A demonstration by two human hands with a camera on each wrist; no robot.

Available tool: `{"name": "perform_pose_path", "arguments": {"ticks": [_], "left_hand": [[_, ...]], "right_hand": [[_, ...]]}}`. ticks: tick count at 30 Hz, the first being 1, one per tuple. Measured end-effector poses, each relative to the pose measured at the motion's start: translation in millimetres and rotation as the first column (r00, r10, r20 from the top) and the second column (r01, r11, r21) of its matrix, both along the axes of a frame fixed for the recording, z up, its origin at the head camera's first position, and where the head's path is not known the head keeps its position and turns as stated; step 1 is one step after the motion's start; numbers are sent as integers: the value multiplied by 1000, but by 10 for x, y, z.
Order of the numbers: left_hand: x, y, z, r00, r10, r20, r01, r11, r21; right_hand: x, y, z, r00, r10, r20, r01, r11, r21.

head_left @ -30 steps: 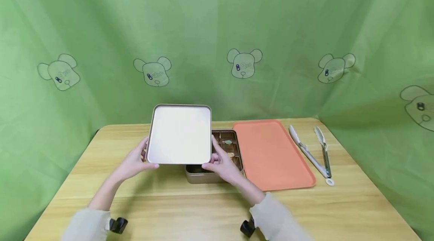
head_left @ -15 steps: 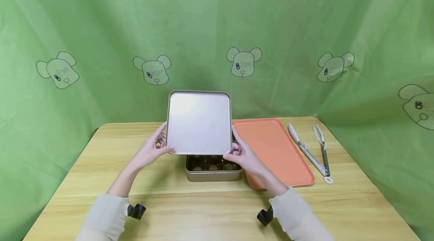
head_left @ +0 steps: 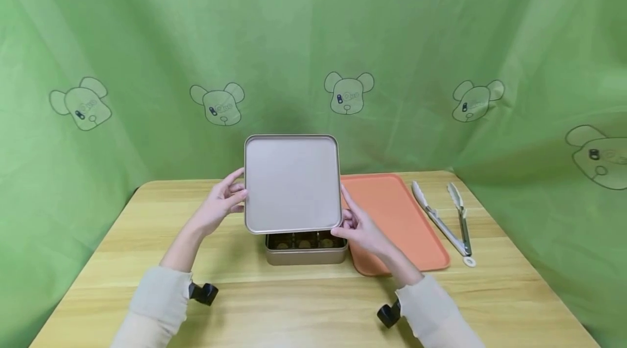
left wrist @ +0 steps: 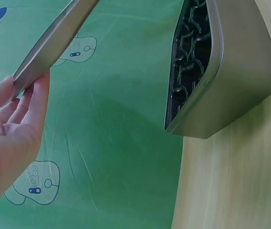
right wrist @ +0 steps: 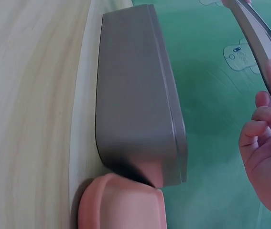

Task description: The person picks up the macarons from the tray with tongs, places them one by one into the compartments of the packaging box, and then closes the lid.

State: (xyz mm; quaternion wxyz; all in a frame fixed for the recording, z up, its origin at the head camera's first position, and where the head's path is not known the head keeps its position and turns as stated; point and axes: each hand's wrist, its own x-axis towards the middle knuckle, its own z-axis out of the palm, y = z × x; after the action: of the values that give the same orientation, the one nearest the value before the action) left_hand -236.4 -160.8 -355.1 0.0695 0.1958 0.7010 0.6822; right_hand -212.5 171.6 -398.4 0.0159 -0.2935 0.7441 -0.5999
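Note:
A square metal lid hangs tilted above the matching tin box, its plain inner side facing me. My left hand pinches the lid's left edge between thumb and fingers, as the left wrist view also shows. At the near right corner, my right hand holds the lid, thumb in front and several fingers curled. Below, the box stands uncovered on the table. Its dark divided insert shows in the left wrist view, while the lid hides most of the inside from the head view.
An orange tray lies directly right of the box, its near corner close against it in the right wrist view. Metal tongs lie spread farther right on the wooden table. A green curtain hangs behind.
The lid has moved right and up, from the box's left side to above it. My left hand has shifted from the lid's near left corner to farther up its left edge.

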Motion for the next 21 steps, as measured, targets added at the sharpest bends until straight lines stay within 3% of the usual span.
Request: {"name": "perform_pose_path", "arguments": {"ticks": [5, 13, 21], "left_hand": [[24, 26, -23, 1000, -12, 26, 11, 999, 35], [75, 114, -41, 998, 44, 39, -48, 994, 97], [99, 181, -54, 999, 24, 24, -26, 998, 61]], "right_hand": [[52, 9, 82, 998, -32, -51, 33, 999, 21], [-133, 39, 13, 986, -115, -121, 114, 993, -15], [-238, 61, 180, 975, -213, 63, 218, 970, -105]]}}
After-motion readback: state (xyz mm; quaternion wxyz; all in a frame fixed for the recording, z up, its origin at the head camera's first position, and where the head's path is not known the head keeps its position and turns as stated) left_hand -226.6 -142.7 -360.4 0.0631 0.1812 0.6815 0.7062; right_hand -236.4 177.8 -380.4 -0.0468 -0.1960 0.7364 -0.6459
